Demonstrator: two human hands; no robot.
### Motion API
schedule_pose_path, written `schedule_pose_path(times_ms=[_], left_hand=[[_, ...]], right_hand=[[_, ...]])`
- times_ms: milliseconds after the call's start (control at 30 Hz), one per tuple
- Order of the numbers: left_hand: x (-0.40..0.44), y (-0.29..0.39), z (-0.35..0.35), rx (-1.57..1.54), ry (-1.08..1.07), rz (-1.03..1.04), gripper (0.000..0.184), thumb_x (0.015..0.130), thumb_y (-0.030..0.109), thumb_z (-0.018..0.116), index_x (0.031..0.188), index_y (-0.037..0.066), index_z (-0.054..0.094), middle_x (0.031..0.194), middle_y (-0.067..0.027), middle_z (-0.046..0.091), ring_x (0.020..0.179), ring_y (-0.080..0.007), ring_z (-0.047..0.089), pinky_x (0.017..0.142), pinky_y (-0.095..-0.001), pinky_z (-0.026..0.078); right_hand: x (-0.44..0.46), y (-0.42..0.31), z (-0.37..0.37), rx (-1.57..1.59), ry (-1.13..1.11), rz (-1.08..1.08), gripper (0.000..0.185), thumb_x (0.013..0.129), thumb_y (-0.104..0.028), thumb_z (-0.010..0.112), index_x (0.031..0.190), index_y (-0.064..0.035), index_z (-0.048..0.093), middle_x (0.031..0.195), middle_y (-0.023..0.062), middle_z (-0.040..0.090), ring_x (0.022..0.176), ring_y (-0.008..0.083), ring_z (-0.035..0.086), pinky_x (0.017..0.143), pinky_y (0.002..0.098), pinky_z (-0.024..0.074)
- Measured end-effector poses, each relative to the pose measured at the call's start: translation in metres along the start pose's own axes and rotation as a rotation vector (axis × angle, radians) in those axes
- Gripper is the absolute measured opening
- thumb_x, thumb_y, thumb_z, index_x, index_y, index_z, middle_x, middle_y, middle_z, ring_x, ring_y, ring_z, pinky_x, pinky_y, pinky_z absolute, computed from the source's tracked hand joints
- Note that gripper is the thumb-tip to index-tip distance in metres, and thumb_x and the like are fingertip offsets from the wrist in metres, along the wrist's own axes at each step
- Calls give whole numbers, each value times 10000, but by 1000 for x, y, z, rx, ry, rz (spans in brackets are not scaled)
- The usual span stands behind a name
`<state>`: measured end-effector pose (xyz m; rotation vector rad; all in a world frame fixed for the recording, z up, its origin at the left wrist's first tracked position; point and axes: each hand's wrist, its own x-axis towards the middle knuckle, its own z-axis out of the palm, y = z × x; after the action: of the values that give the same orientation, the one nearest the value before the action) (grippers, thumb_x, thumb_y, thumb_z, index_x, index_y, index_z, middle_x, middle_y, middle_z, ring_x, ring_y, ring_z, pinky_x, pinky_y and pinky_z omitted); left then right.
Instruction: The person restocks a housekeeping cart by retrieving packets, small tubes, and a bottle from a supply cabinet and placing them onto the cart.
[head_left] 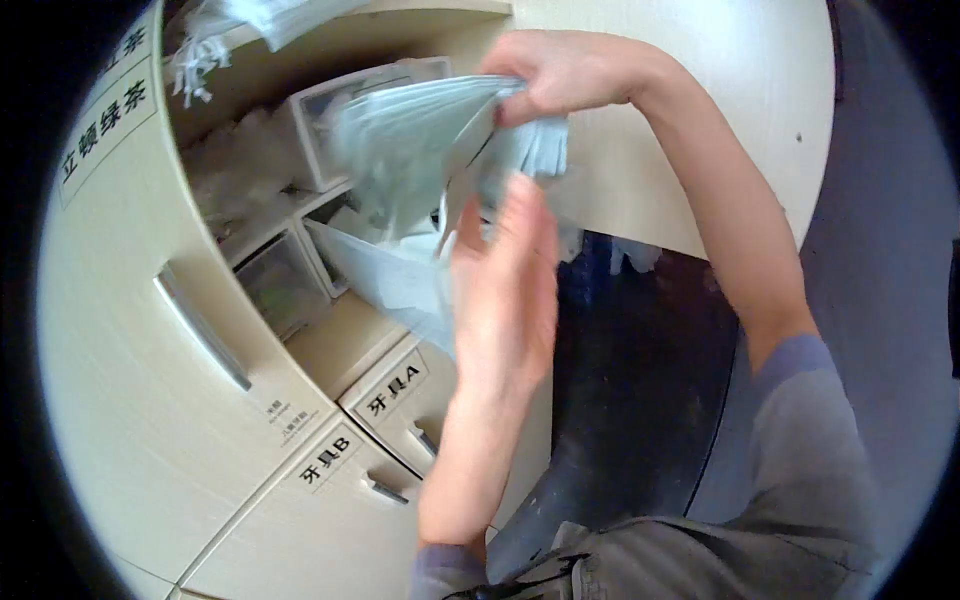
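My right hand [565, 72], reaching in from the right, pinches the top end of a stack of thin pale blue-green packets [405, 140]. The stack fans out to the left and blurs at its edge. Below it is my left hand [508, 285], fingers up and apart, thumb near the lower edge of the packets; motion blur hides whether it touches them. Under the stack, a translucent drawer [375, 265] is pulled out of the shelf.
Cabinet doors [190, 440] with silver handles and labels fill the left. White bins [310, 140] and clear bags [235, 165] sit on the shelf. A pale tabletop [740, 90] spans the upper right, with a dark area [640, 400] below. White strings hang top left.
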<state>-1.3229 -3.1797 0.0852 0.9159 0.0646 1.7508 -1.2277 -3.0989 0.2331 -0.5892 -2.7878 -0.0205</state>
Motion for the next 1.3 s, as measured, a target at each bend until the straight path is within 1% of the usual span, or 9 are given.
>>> schedule_pose_path(times_ms=[100, 300, 400, 567, 667, 900, 1000, 1167, 1300], left_hand=[[-3, 9, 14, -101, 44, 283, 426, 797, 254, 634, 1147, 65, 482, 1115, -70, 524, 1045, -188, 477, 911, -341, 372], [-2, 33, 6, 413, 264, 796, 357, 795, 227, 614, 1083, 30, 538, 1057, -67, 553, 1007, -209, 509, 894, -380, 406], [-20, 53, -11, 336, 290, 697, 419, 781, 217, 615, 1116, -5, 495, 1042, -98, 544, 987, -227, 519, 881, -370, 423], [-59, 15, -45, 627, 190, 459, 611, 708, 195, 629, 1203, -29, 350, 1032, -176, 506, 975, -305, 516, 862, -433, 428], [-69, -4, -41, 772, 101, 314, 495, 605, 81, 756, 1034, -5, 522, 944, -71, 591, 853, -169, 572, 789, -299, 455], [-76, -12, -56, 1054, -195, 332, 468, 609, 74, 745, 1014, -20, 528, 954, -115, 626, 851, -181, 614, 759, -281, 476], [-70, -8, -60, 1030, -315, 408, 454, 625, 78, 735, 1020, -13, 531, 1007, -125, 618, 868, -206, 624, 750, -283, 487], [-59, -2, -59, 1083, -375, 471, 455, 617, 83, 739, 1015, -17, 543, 999, -112, 620, 849, -201, 628, 734, -271, 489], [-55, -3, -60, 1092, -379, 490, 440, 636, 114, 737, 1001, -6, 524, 967, -123, 627, 844, -210, 627, 737, -285, 488]], right_hand=[[-17, -26, 15, -9, 33, -375, 255, 707, -69, 559, 924, 65, 565, 756, 83, 609, 725, 141, 533, 667, 284, 432], [0, 5, 31, 749, -105, -166, 286, 756, -202, 623, 880, 55, 597, 762, 116, 613, 705, 160, 575, 586, 281, 467], [56, 83, 67, 3, -183, 484, 421, 695, -391, 694, 774, 16, 623, 711, 109, 614, 579, 168, 589, 570, 280, 499], [67, 63, 100, -63, -592, 543, 522, 659, -392, 724, 897, 56, 603, 858, 172, 616, 683, 225, 619, 567, 313, 512], [101, 119, 138, 188, -935, 623, 676, 635, -366, 752, 1095, 67, 513, 947, 174, 600, 800, 261, 611, 676, 353, 514], [87, 70, 129, -180, -574, -158, 1218, 504, -347, 799, 1381, -89, -6, 1419, 189, 90, 1303, 323, 152, 1071, 407, 161], [80, 44, 128, -223, -891, -114, 1197, 501, -325, 795, 1387, -122, 17, 1421, 177, 101, 1302, 324, 156, 1074, 379, 166], [88, 68, 131, -195, -592, -190, 615, 631, -108, 609, 1213, -42, 422, 1075, 188, 557, 998, 318, 530, 830, 390, 423], [106, 76, 122, -249, -489, -101, 441, 644, -92, 560, 1070, 11, 511, 945, 195, 597, 898, 330, 563, 773, 394, 446]])
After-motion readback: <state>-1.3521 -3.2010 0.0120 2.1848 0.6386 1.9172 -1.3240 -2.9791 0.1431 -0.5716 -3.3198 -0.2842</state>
